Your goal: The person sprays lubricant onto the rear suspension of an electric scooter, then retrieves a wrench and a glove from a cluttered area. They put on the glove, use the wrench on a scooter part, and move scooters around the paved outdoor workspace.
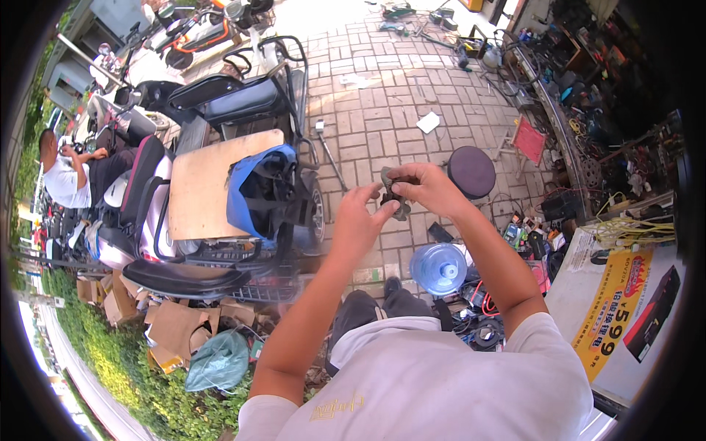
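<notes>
Both my hands meet in front of me over the brick pavement, holding one small dark, grimy part point(395, 197). My left hand point(356, 220) pinches its lower left side with fingertips. My right hand point(428, 187) grips its top and right side. The part is partly hidden by my fingers, so its exact shape is unclear. Below the hands are my knees in dark trousers point(368, 305).
An electric tricycle point(220, 184) with a wooden board and a blue bag stands to the left. A round dark stool point(471, 171), a blue water jug point(439, 268), cables and tools lie to the right. Flattened cardboard point(176, 323) lies lower left. Another person point(70, 173) sits far left.
</notes>
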Demonstrator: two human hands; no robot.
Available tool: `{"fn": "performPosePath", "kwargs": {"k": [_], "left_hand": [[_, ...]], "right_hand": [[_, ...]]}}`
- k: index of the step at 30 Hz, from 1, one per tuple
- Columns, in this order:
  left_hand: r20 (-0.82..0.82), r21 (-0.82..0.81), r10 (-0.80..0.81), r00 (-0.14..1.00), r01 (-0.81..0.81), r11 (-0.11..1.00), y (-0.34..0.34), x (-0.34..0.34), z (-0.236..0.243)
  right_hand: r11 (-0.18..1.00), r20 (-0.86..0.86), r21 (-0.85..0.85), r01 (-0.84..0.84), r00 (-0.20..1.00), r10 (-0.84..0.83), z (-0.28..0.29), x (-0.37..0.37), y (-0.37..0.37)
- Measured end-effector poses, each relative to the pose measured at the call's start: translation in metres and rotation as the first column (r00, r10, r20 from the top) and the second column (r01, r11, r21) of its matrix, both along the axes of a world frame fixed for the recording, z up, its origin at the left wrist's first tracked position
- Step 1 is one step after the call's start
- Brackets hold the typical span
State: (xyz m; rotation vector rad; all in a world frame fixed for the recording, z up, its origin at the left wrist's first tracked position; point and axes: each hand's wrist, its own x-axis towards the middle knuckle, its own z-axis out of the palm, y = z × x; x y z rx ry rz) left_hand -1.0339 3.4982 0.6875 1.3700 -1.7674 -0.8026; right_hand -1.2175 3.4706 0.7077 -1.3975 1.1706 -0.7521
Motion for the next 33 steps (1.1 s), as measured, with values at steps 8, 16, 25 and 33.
{"fn": "performPosePath", "kwargs": {"k": [8, 16, 25, 33], "left_hand": [[0.072, 0.072, -0.086, 0.994, 0.081, 0.994, -0.117, -0.055, -0.024], [0.482, -0.018, -0.184, 0.857, 0.219, 0.976, -0.200, -0.053, -0.061], [0.344, 0.161, -0.184, 0.921, 0.136, 0.978, -0.261, -0.115, -0.109], [0.133, 0.233, -0.025, 0.991, -0.007, 0.973, -0.326, -0.187, -0.134]], "right_hand": [[0.950, -0.574, -0.309, -0.036, 0.804, -0.156, -0.012, -0.062, -0.071], [0.896, -0.714, -0.291, 0.335, 0.547, -0.437, -0.072, -0.082, -0.147], [0.288, 0.119, 0.816, 0.501, 0.342, -0.932, -0.175, -0.101, -0.268], [0.622, 0.601, 0.783, 0.031, 0.220, -0.768, -0.176, -0.137, -0.364]]}}
